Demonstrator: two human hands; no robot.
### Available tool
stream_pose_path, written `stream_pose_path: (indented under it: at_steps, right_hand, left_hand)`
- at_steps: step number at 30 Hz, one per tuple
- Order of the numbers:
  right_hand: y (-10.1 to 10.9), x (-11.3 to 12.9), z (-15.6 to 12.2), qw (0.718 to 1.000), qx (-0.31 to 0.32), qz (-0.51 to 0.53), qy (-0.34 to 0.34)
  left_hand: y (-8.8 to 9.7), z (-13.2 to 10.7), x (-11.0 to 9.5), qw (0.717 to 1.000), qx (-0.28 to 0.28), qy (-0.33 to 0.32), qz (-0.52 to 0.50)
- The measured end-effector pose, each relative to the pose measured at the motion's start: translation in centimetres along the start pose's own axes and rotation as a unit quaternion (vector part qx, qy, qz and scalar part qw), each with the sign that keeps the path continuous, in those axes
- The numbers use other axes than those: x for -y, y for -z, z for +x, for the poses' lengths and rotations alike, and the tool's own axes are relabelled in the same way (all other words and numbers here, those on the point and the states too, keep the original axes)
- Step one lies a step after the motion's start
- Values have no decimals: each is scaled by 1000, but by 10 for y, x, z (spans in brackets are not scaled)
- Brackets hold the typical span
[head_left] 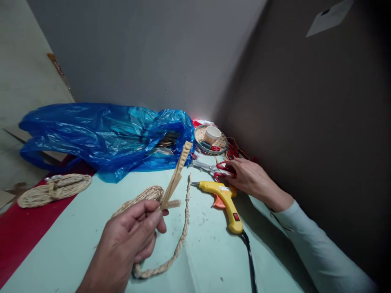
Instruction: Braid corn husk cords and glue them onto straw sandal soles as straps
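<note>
Your L hand (131,236) pinches 1 strip (177,175), tilted up over the table; R hand (249,177) lies on 1 scissors (210,167), grip can't be told; 1 glue gun (224,199) btwn them; 1 bag (104,136) behind; 1 braid (180,240) under L hand.

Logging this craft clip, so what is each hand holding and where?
The left hand pinches the woven straw strip near its lower end. The right hand rests on the red scissors at their handles; grip unclear.
</note>
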State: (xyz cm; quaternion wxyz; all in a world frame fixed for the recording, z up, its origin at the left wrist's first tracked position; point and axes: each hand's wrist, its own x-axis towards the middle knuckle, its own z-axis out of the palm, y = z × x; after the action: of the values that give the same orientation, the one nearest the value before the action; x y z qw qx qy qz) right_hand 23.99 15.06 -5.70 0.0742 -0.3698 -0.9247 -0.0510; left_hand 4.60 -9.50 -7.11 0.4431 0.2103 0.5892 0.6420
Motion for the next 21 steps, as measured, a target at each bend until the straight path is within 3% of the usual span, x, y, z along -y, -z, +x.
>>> stream_pose_path:
  at_steps: [5, 7, 9, 11, 13, 14, 17, 21]
  right_hand:
    - [21, -2, -8, 991, -102, 22, -81]
    - [35, 7, -17, 973, -160, 137, -93]
    - [48, 23, -28, 928, -189, 315, -69]
    - [56, 44, -42, 887, -137, 441, -11]
    - [56, 62, -55, 868, -32, 492, 54]
    - [54, 68, -61, 873, 9, 483, 68]
    - [43, 77, -70, 894, 45, 431, 115]
    - [30, 84, -70, 900, 96, 393, 161]
  left_hand:
    - [2, 0, -3, 1000, -20, 6, -16]
    - [3, 1, -4, 999, -25, 1, -20]
    - [4, 3, -7, 999, -28, -6, -28]
    - [4, 4, -9, 998, -37, -16, -45]
    - [5, 6, -12, 996, -49, -27, -67]
    - [5, 6, -14, 995, -54, -31, -78]
    - [7, 7, -17, 992, -65, -41, -105]
    - [7, 6, -20, 986, -78, -66, -130]
